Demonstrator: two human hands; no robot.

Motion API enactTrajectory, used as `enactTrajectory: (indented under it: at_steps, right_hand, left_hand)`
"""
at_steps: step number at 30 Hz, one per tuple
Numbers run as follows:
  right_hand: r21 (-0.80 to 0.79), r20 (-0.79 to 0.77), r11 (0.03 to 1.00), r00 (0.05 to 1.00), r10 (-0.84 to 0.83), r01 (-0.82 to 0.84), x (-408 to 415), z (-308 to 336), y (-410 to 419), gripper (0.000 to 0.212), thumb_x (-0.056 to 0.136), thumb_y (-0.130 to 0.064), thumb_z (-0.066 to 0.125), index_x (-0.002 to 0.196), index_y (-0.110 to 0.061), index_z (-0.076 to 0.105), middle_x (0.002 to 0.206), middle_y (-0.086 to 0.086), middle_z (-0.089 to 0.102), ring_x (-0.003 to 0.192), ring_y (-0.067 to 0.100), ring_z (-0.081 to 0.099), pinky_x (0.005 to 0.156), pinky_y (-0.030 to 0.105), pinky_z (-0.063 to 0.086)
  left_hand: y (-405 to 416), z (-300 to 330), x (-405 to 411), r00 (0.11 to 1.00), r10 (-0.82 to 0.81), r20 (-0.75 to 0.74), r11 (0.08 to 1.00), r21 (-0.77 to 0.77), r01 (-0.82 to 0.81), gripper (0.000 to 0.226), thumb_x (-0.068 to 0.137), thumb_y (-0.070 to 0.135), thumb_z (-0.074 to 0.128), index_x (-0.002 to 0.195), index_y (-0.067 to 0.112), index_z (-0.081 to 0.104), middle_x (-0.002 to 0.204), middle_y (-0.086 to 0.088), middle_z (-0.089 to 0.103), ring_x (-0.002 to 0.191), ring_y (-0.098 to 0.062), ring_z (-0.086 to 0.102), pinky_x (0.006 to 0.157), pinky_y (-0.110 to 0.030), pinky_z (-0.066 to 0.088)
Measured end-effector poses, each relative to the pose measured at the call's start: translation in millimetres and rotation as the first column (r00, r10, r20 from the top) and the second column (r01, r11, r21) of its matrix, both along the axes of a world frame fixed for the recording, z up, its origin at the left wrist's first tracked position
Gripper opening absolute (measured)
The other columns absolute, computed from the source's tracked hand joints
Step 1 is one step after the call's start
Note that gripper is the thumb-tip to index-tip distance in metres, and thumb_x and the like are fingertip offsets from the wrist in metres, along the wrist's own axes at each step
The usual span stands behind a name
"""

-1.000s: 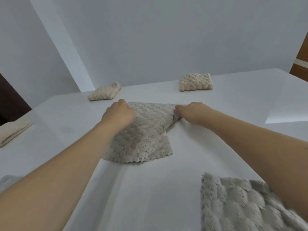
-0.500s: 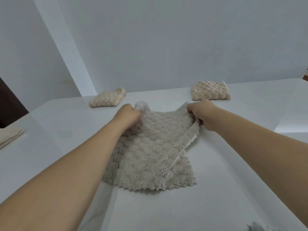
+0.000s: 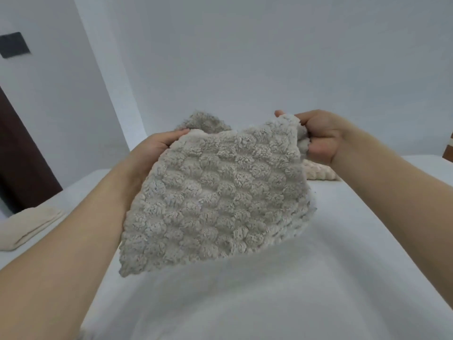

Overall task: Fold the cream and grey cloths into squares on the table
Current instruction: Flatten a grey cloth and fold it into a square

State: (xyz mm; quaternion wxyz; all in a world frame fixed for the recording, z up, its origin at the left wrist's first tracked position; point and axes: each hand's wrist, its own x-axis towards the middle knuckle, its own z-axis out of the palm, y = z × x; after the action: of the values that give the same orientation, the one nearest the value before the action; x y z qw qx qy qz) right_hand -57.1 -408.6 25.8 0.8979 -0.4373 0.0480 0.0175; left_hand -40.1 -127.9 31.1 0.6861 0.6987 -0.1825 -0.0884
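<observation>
A fluffy grey cloth (image 3: 215, 192) with a bubbled weave hangs in the air above the white table (image 3: 269, 290), doubled over, its lower edge sloping down to the left. My left hand (image 3: 153, 147) grips its upper left edge, thumb on top. My right hand (image 3: 318, 136) pinches the upper right corner, fingers curled round the fabric. A folded cream cloth (image 3: 318, 171) lies on the table behind the held cloth, mostly hidden by it and by my right wrist.
A folded cream towel (image 3: 27, 227) lies at the table's left edge. A white wall stands behind the table, with a dark doorway (image 3: 22, 155) at the left and a dark square plate (image 3: 13, 45) on the wall.
Both hands have lifted the cloth off the table and raised it toward me. The view has tilted upward, so the other cloth near me and the far left folded cloth are out of sight.
</observation>
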Motion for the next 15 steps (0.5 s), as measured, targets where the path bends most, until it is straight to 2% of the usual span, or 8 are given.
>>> enactTrajectory:
  at_steps: [2, 4, 6, 8, 9, 11, 13, 15]
  right_hand:
    - [-0.16, -0.108, 0.984, 0.99, -0.094, 0.076, 14, -13, 6, 0.027, 0.09, 0.002, 0.058, 0.116, -0.003, 0.063, 0.07, 0.005, 0.051, 0.054, 0.008, 0.041, 0.053, 0.018, 0.039]
    - [-0.449, -0.159, 0.881, 0.957, -0.242, 0.148, 26, -41, 12, 0.028, 0.099, -0.009, 0.049, 0.125, -0.002, 0.057, 0.074, 0.004, 0.053, 0.056, 0.011, 0.048, 0.051, 0.022, 0.044]
    - [-0.737, -0.165, 0.667, 0.928, -0.334, 0.109, 34, -77, 14, 0.036, 0.098, -0.013, 0.052, 0.132, -0.003, 0.053, 0.096, 0.009, 0.061, 0.08, 0.019, 0.059, 0.068, 0.028, 0.051]
    - [-0.924, -0.176, 0.38, 0.923, -0.342, -0.036, 33, -108, 20, 0.05, 0.094, -0.022, 0.055, 0.141, -0.011, 0.043, 0.142, 0.013, 0.041, 0.123, 0.032, 0.046, 0.101, 0.042, 0.043]
    - [-0.974, -0.152, 0.207, 0.936, -0.318, -0.088, 31, -121, 25, 0.057, 0.093, -0.026, 0.052, 0.146, -0.015, 0.035, 0.154, 0.01, 0.023, 0.136, 0.035, 0.031, 0.109, 0.047, 0.033]
    - [-0.985, -0.054, -0.148, 0.974, -0.219, -0.088, 27, -140, 39, 0.062, 0.093, -0.03, 0.042, 0.15, -0.019, 0.021, 0.16, 0.004, 0.001, 0.144, 0.032, 0.012, 0.115, 0.049, 0.018]
    - [-0.942, -0.044, -0.322, 0.988, -0.147, -0.09, 27, -151, 51, 0.059, 0.095, -0.033, 0.034, 0.15, -0.018, 0.017, 0.16, 0.003, -0.006, 0.146, 0.03, 0.005, 0.116, 0.051, 0.011]
    - [-0.905, -0.086, -0.407, 0.99, -0.115, -0.126, 29, -160, 55, 0.058, 0.097, -0.036, 0.03, 0.15, -0.015, 0.019, 0.161, 0.004, -0.008, 0.147, 0.028, -0.001, 0.118, 0.051, 0.004]
  left_hand:
    - [0, -18, 12, 0.996, 0.08, -0.041, 0.993, 0.095, -0.076, 0.025, 0.095, 0.023, 0.059, 0.077, 0.014, 0.074, 0.07, -0.008, 0.07, 0.054, -0.019, 0.067, 0.049, -0.026, 0.054]
    - [-4, -53, 36, 0.982, 0.185, 0.041, 0.92, 0.344, -0.188, 0.014, 0.093, 0.026, 0.062, 0.087, 0.013, 0.057, 0.075, -0.011, 0.059, 0.058, -0.02, 0.058, 0.053, -0.027, 0.046]
    - [-9, -96, 56, 0.969, 0.192, 0.155, 0.722, 0.646, -0.246, 0.026, 0.091, 0.035, 0.057, 0.1, 0.014, 0.048, 0.088, -0.012, 0.058, 0.072, -0.022, 0.057, 0.06, -0.032, 0.043]
    - [-9, -130, 62, 0.949, 0.195, 0.247, 0.466, 0.828, -0.312, 0.043, 0.093, 0.042, 0.046, 0.125, 0.015, 0.037, 0.115, -0.013, 0.056, 0.102, -0.03, 0.055, 0.078, -0.038, 0.044]
    - [-12, -142, 61, 0.928, 0.162, 0.336, 0.389, 0.843, -0.373, 0.045, 0.095, 0.037, 0.042, 0.134, 0.015, 0.034, 0.129, -0.013, 0.05, 0.117, -0.032, 0.048, 0.088, -0.041, 0.041]
    - [-24, -156, 54, 0.892, 0.026, 0.452, 0.413, 0.807, -0.421, 0.047, 0.097, 0.027, 0.039, 0.142, 0.015, 0.034, 0.148, -0.009, 0.035, 0.135, -0.029, 0.031, 0.106, -0.042, 0.031]
    - [-38, -165, 49, 0.887, -0.128, 0.444, 0.449, 0.823, -0.347, 0.048, 0.101, 0.035, 0.034, 0.145, 0.019, 0.036, 0.159, -0.006, 0.022, 0.145, -0.025, 0.019, 0.118, -0.04, 0.017]
    - [-47, -177, 49, 0.902, -0.228, 0.367, 0.372, 0.889, -0.267, 0.053, 0.102, 0.044, 0.027, 0.151, 0.024, 0.029, 0.163, -0.003, 0.014, 0.149, -0.022, 0.012, 0.121, -0.043, 0.008]
